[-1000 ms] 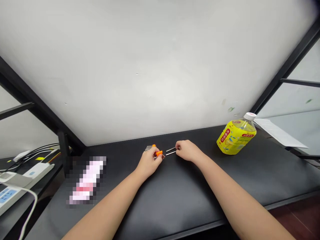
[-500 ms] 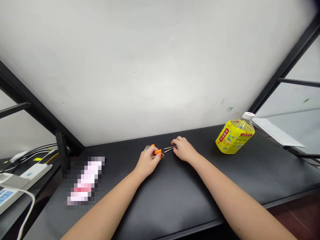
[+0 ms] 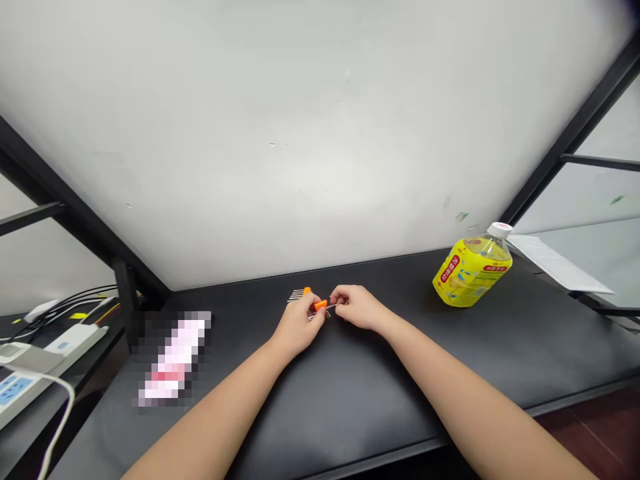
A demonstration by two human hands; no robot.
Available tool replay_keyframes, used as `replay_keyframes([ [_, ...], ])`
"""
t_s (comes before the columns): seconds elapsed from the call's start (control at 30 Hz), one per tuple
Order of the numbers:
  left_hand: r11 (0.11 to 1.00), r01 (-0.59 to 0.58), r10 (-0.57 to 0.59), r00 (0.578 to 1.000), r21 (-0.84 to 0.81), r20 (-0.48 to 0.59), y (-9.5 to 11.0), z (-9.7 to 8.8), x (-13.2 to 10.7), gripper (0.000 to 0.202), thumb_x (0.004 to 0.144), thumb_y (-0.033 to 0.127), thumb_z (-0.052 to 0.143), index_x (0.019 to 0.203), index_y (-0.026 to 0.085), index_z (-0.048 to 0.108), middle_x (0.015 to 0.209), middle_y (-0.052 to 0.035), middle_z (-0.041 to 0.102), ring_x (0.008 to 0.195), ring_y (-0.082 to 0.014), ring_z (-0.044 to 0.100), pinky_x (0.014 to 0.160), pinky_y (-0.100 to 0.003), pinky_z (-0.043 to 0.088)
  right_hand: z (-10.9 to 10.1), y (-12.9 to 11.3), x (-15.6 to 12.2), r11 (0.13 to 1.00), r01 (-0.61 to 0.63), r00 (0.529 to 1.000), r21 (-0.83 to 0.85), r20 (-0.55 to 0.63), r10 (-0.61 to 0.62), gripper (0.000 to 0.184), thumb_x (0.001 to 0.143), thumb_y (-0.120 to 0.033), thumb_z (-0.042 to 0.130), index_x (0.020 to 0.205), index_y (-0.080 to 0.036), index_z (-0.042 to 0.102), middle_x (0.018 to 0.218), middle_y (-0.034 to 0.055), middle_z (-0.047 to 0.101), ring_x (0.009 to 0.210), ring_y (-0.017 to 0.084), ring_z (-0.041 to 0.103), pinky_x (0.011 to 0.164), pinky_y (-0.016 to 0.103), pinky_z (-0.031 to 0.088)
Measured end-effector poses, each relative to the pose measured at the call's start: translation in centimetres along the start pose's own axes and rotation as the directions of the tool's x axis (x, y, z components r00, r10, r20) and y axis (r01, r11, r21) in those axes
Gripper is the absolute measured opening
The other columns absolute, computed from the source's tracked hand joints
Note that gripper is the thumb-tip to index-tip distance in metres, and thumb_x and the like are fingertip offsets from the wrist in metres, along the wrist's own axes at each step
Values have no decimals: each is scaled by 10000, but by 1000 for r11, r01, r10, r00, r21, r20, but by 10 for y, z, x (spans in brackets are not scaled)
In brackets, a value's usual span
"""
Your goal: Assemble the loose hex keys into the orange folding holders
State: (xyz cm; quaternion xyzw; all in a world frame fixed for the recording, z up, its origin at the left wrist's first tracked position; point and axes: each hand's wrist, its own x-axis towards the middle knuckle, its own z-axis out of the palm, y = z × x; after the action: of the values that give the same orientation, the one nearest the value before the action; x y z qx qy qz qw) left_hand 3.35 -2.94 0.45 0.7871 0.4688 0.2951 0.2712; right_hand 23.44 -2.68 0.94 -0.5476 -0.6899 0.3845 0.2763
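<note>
My left hand (image 3: pixel 296 325) is closed around an orange hex key holder (image 3: pixel 321 305), thumb and fingers pinching it just above the black table. Beyond the fingers, another orange part (image 3: pixel 307 291) shows, with several thin metal hex keys (image 3: pixel 296 295) pointing left. Short metal ends stick out near the thumb. My right hand (image 3: pixel 357 307) is closed in a pinch on a thin metal hex key (image 3: pixel 332 307), whose tip meets or nearly meets the holder's right side. Fingers hide most of this key.
A yellow-labelled drink bottle (image 3: pixel 470 272) stands at the right on the black table (image 3: pixel 345 400). A blurred pink and white item (image 3: pixel 175 360) lies left. Power strips (image 3: pixel 75 343) and cables are at far left; white sheets (image 3: pixel 557 263) lie far right. A pale wall rises behind.
My right hand has moved left from the loose metal rods on the table to the holder, bringing a hex key. My left hand stays on the holder.
</note>
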Motion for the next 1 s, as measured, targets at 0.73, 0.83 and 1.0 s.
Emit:
replay_keyframes([
  [0.73,981,43,-48,999,-190,-20,1,-1,-1,122,919,318,552,871,217,601,865,-17,747,728,-161,689,701,-273,513,-16,33,16,867,66,987,-494,-95,-129,248,844,-35,520,981,-175,672,1084,80,639,1009,209,527,913,299,409],
  [0.83,973,38,-49,998,-229,-45,1,0,-1,120,915,323,564,878,214,595,864,-15,739,711,-153,677,682,-265,503,-16,27,14,893,86,971,-441,-163,-175,200,831,-65,568,963,-179,663,1070,80,636,999,206,541,897,309,425],
  [1.0,987,34,-44,997,-158,-57,2,-1,-2,145,914,334,569,861,207,613,786,-1,687,619,-129,595,606,-250,444,-5,4,1,984,173,985,37,-30,-172,67,897,-235,583,899,-199,639,859,15,657,760,145,593,704,263,466],
])
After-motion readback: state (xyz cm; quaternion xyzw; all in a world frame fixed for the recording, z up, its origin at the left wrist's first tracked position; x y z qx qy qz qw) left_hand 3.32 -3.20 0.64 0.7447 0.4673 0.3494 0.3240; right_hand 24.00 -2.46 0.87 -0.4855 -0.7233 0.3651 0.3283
